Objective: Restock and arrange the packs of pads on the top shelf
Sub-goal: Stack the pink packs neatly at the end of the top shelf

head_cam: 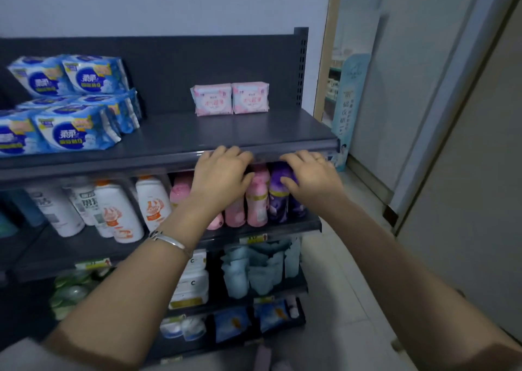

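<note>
head cam | worn, looks forward and down | close to top shelf front edge | single view

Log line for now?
left hand, right hand: empty, at top shelf edge | pink packs: two upright, back | blue packs: stacked left

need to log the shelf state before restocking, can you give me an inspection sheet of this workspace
surface: dark grey metal top shelf, flat, with a back panel
job's things: two pink soft packs of pads stand upright side by side at the back right; blue-and-white soft packs of pads are stacked at the left
clutter: white plastic bottles, pink plastic bottles and purple plastic bottles on the shelf below
hands: left hand and right hand rest at the top shelf's front edge, holding nothing
cables: nothing seen
surroundings: pale wall behind; light-blue standing sign by a doorway at right
</note>
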{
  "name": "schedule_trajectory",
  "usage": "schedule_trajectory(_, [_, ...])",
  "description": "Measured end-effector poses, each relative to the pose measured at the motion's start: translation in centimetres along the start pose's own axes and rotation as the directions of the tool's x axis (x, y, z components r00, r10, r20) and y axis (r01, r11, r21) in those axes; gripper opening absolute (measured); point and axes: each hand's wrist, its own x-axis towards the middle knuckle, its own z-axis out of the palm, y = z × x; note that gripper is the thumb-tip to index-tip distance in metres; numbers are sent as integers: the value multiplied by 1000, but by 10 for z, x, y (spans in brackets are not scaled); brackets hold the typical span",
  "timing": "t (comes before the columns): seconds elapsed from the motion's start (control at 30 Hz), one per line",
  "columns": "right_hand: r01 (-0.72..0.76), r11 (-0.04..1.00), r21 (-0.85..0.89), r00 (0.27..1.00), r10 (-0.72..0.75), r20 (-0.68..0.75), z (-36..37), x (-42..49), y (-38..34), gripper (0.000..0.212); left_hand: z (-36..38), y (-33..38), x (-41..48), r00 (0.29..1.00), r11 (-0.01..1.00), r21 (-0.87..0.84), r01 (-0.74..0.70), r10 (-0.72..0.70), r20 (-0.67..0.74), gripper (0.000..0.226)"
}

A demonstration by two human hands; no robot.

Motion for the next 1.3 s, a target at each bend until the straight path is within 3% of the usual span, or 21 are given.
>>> schedule_trajectory(0.37, [-117, 993, -10, 993, 116, -30, 26, -81, -47, 41, 20, -22, -93, 994, 991, -101, -92, 97, 50, 34])
schedule_trajectory(0.7, [-151, 974, -170, 955, 188, 230, 68, -171, -52, 47, 79, -23, -163, 958, 966, -222, -134, 184, 219, 39])
schedule_trajectory(1.0, [-227, 972, -59, 887, 232, 400, 145, -222, -18, 43, 145, 20, -215, 891, 973, -211, -92, 175, 419, 32])
schedule_trajectory(1.17, [-181, 980, 78, 889, 129, 439, 215, -258, 14, 40, 210, 56, -262, 893, 976, -210, -61, 148, 426, 24])
schedule_trajectory(1.23, [-166, 984, 66, 864, 112, 491, 245, -273, 28, 38, 238, 73, -287, 881, 978, -200, -49, 137, 453, 28])
schedule_trajectory(1.3, [-144, 988, 52, 832, 93, 547, 279, -292, 41, 40, 270, 90, -310, 867, 979, -200, -42, 135, 480, 14])
